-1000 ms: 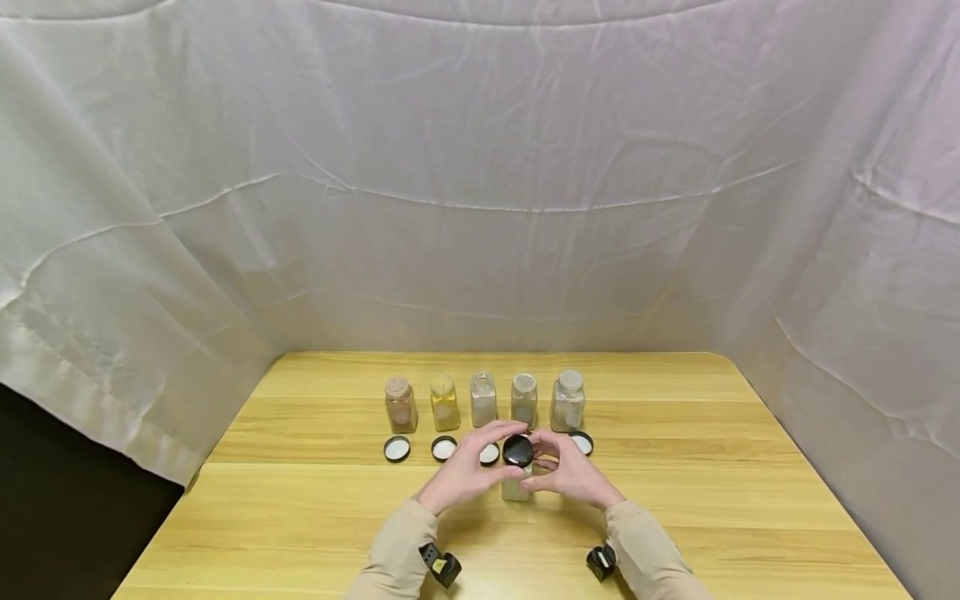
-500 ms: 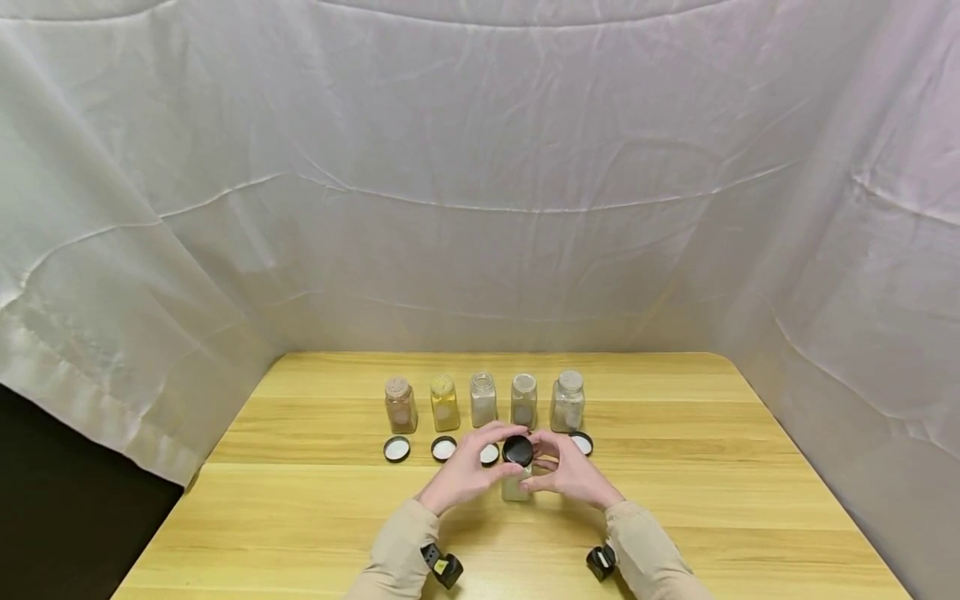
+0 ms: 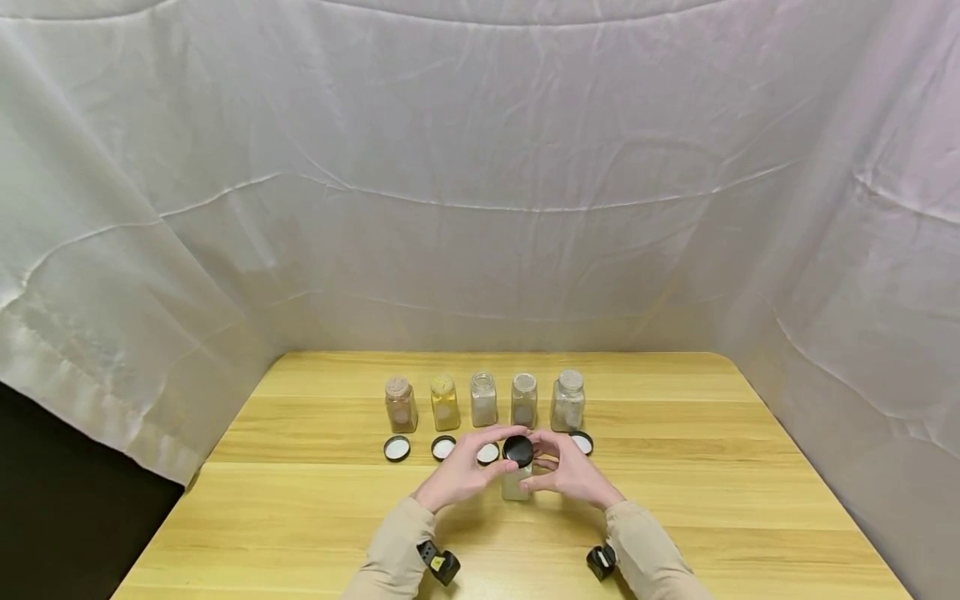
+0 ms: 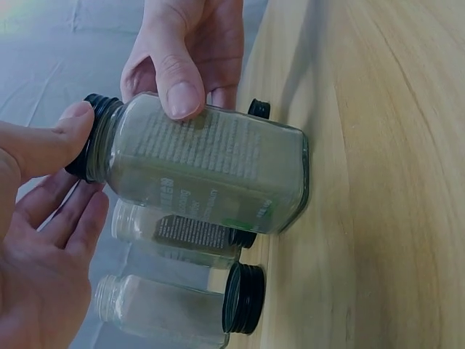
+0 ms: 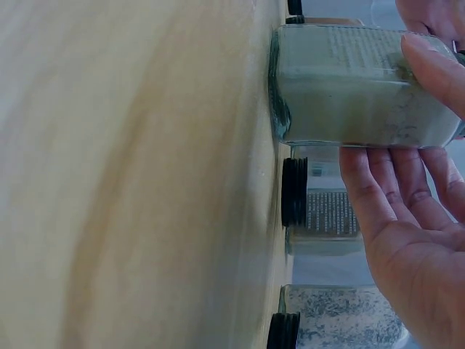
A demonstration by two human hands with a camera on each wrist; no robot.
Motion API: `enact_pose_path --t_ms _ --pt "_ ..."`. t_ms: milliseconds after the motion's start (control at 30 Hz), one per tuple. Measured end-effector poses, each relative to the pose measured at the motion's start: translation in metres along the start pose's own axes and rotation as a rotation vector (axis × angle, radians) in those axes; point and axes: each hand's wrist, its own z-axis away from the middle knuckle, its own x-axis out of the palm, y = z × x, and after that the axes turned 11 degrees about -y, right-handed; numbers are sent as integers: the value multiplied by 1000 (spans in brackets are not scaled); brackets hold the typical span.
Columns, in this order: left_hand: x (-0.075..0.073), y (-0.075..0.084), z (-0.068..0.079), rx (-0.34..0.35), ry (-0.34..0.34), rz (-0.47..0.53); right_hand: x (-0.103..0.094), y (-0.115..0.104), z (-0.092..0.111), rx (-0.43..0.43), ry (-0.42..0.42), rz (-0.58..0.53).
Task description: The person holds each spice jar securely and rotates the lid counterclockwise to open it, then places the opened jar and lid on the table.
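Observation:
A square glass jar (image 4: 211,171) of pale greenish-beige powder, with printed text on its side, stands upright near the middle of the table. Its black screw lid (image 3: 517,450) sits on the mouth. With thumb and fingers on opposite sides of this lid, my left hand (image 3: 461,473) pinches it. My right hand (image 3: 576,475) holds the jar's body between thumb and fingers, as the right wrist view shows from the side.
Behind my hands runs a row of open spice jars: reddish-brown (image 3: 401,410), yellow (image 3: 445,408), whitish (image 3: 483,404), grey-brown (image 3: 524,406) and speckled (image 3: 567,406). Black lids lie white-side up before them, including a far-left lid (image 3: 397,449) and one partly hidden lid (image 3: 582,442).
My left thumb and wrist have shifted slightly around the lid, the thumb now nearer its front edge. The right hand and the jar have stayed in place.

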Motion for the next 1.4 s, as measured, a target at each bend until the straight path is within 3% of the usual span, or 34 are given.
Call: enact_pose_path --t_ms 233,467,633,1000,1133,1400 --pt "2 1 -2 -26 43 -16 -1 -1 0 5 1 4" --pt "-4 1 -1 -5 -72 19 -1 0 0 -2 6 2" --pt "-7 0 -1 20 -116 3 0 1 0 3 5 -11" --pt "-4 1 -2 1 -41 -22 0 0 0 9 5 -6" --pt "-2 5 -3 -35 -33 -23 0 -1 0 15 4 -9" --pt "6 6 -3 -64 -19 -129 0 0 -1 15 -3 -14"
